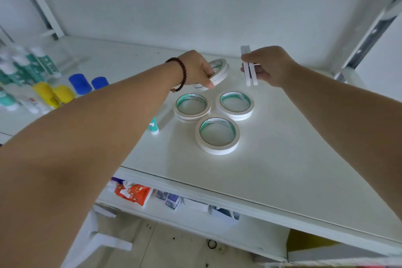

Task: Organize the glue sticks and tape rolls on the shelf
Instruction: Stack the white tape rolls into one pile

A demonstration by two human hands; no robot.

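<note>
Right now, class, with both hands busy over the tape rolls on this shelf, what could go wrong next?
1. The right hand pinches two tape rolls on edge; one may slip and roll off.
2. The left hand tilts a stack that could slide apart.
3. The left forearm passes just over a lone glue stick and could knock it towards the shelf edge.

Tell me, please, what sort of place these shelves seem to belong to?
Probably a stationery shop or supply storeroom: white metal shelving holds matching tape rolls, rows of glue sticks, and packaged goods on the shelf below.
</note>
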